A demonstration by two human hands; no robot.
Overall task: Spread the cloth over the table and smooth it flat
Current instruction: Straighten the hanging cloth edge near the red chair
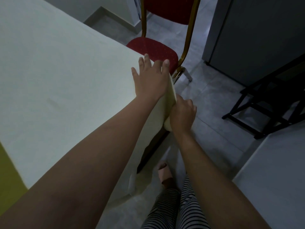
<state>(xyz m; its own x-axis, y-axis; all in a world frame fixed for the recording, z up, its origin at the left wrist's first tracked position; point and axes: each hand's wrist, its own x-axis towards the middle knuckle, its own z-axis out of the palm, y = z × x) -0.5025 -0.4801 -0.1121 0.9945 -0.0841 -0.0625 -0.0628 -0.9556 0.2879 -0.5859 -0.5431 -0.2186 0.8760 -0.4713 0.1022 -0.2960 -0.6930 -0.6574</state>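
A pale cream cloth (pixel 62 76) covers the table top and hangs over its right edge and near corner. My left hand (pixel 151 78) lies flat on the cloth at the table's far right corner, fingers spread. Just below that corner, my right hand (pixel 181 113) is closed around a gathered fold of the hanging cloth, beside the table's edge. The dark wooden table leg (pixel 153 146) shows under the hanging cloth.
A red padded chair (pixel 155 50) with a gold frame stands close to the table's far right corner. A black folding rack (pixel 270 103) stands on the tiled floor at the right, next to a grey cabinet (pixel 257 35). A yellow surface (pixel 8 176) lies at the lower left.
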